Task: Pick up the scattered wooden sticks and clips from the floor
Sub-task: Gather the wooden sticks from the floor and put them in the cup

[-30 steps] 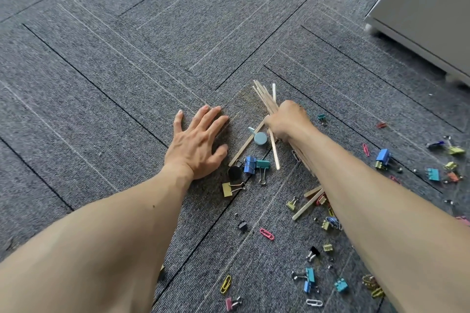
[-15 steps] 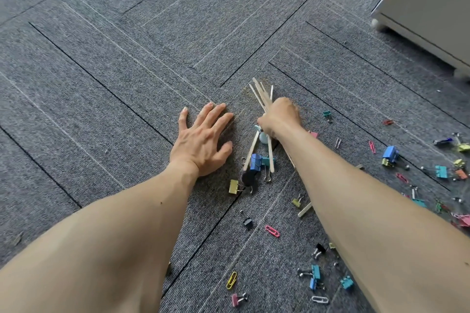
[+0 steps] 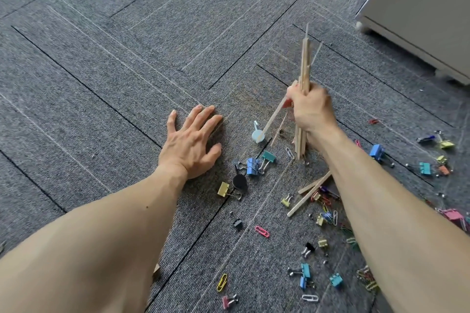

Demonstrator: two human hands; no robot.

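Standing nearly upright, the bundle of wooden sticks (image 3: 305, 66) is being clenched by the right hand (image 3: 311, 109), whose grip is wrapping fully round the bundle's middle with the fingers curled tight. The tops are fanning slightly above the fist and the lower ends are pointing down at the carpet floor (image 3: 127, 58), touching it or hanging just over it, I cannot tell which. One stray stick (image 3: 273, 118) is slanting out of the same grip down and to the left, its tip lying on or over a pale blue clip (image 3: 257, 134). For the coming move, the loose sticks (image 3: 309, 192) are lying on the floor nearer the person than the grip, just beside the right forearm, their long axis running diagonally from near-left to far-right. The right hand is sitting closer to them but is looking full, while the left hand (image 3: 189, 142) is resting flat on the carpet, fingers spread, holding nothing. A blue binder clip (image 3: 252, 166), a teal binder clip (image 3: 268, 157), a yellow binder clip (image 3: 223, 189) and a pink paper clip (image 3: 262, 231) are lying between the arms, with more clips scattered to the right. A white cabinet (image 3: 419, 7) is standing at the far right.
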